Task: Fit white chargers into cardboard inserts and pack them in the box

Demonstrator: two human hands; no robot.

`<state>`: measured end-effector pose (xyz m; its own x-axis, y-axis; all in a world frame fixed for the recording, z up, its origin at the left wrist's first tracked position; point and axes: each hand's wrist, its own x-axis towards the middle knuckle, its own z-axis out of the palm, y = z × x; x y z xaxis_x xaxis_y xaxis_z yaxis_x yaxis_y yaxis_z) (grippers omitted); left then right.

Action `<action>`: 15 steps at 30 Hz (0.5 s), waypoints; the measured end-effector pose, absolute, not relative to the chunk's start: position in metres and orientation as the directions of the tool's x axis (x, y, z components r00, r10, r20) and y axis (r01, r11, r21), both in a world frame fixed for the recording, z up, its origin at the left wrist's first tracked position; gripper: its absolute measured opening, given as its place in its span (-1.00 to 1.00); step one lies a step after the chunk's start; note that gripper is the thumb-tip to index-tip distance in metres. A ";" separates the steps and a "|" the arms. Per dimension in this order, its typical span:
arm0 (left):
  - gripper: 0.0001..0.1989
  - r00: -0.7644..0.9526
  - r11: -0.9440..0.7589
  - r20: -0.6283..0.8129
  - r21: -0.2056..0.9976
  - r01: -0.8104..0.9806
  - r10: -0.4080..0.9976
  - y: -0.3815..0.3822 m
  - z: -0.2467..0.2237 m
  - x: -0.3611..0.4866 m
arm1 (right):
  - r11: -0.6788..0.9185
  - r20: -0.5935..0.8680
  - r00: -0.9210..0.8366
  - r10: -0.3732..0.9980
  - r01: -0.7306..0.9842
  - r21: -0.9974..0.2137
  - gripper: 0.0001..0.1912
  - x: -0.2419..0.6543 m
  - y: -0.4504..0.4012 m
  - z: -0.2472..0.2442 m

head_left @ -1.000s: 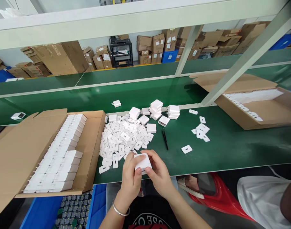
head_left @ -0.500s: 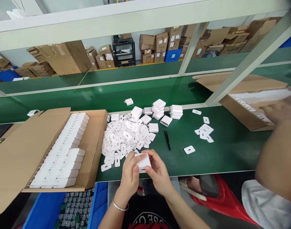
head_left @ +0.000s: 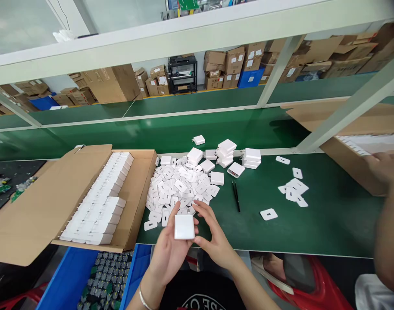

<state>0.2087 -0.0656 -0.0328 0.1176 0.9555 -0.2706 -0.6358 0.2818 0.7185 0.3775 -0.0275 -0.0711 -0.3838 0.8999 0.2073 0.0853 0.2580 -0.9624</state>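
White plastic makes up the small, nearly square block [head_left: 184, 227] in the bare left hand [head_left: 170, 251], at the near side of the flat green table [head_left: 329, 232]. The left thumb lies along its left side and fingertips peek out on its right, so this hand has hold of it. Its wide face points up; I cannot pick out a long side.

The bare right hand [head_left: 214, 239] is just to the right, fingers curved and spread away from the thumb. That gap faces left, toward the block. The thumb tip is by the block's near right corner; I cannot tell if they touch. The left hand is the nearer one.

Just to the far side is a big heap of thin white plates with slots [head_left: 180, 185]. Slim black tweezers [head_left: 236, 197] lie to the right, long way far to near. An open brown cardboard box [head_left: 140, 176] full of white rows sits left.
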 end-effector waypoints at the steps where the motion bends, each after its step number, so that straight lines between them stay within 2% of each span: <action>1: -0.35 0.094 0.279 -0.281 0.742 -0.610 0.955 -0.067 -0.028 0.201 | 0.269 0.207 -0.346 0.915 0.142 -0.953 -0.36 0.381 -0.025 -0.074; 4: -0.29 -0.073 0.176 -0.215 0.917 -0.357 0.974 -0.066 -0.009 0.165 | 0.255 0.202 -0.172 0.964 0.400 -0.880 -0.49 0.391 -0.017 -0.085; 6: -0.24 -0.254 0.072 -0.080 0.997 -0.041 0.964 -0.058 0.005 0.132 | 0.254 0.220 -0.128 0.967 0.548 -0.797 -0.52 0.394 -0.012 -0.089; 7: -0.23 -0.323 0.024 0.025 0.989 0.146 0.946 -0.051 0.011 0.115 | 0.276 0.234 -0.149 0.961 0.602 -0.749 -0.51 0.393 -0.010 -0.091; 8: -0.25 -0.374 -0.020 0.160 0.936 0.350 0.914 -0.042 0.016 0.098 | 0.307 0.244 -0.189 0.951 0.650 -0.695 -0.50 0.392 -0.008 -0.091; 9: -0.31 -0.387 -0.027 0.287 0.831 0.556 0.876 -0.032 0.020 0.081 | 0.339 0.247 -0.233 0.941 0.694 -0.635 -0.49 0.390 -0.007 -0.091; 11: -0.51 -0.338 0.072 0.390 0.558 0.827 0.857 -0.012 0.022 0.051 | 0.387 0.247 -0.300 0.922 0.763 -0.518 -0.48 0.385 -0.005 -0.090; 13: -0.58 -0.293 0.134 0.398 0.382 0.915 0.869 0.005 0.017 0.027 | 0.405 0.247 -0.324 0.913 0.787 -0.466 -0.51 0.383 -0.006 -0.090; 15: -0.57 -0.231 0.146 0.358 0.248 0.958 0.905 0.016 0.007 0.010 | 0.416 0.268 -0.322 0.908 0.768 -0.486 -0.60 0.384 -0.008 -0.092</action>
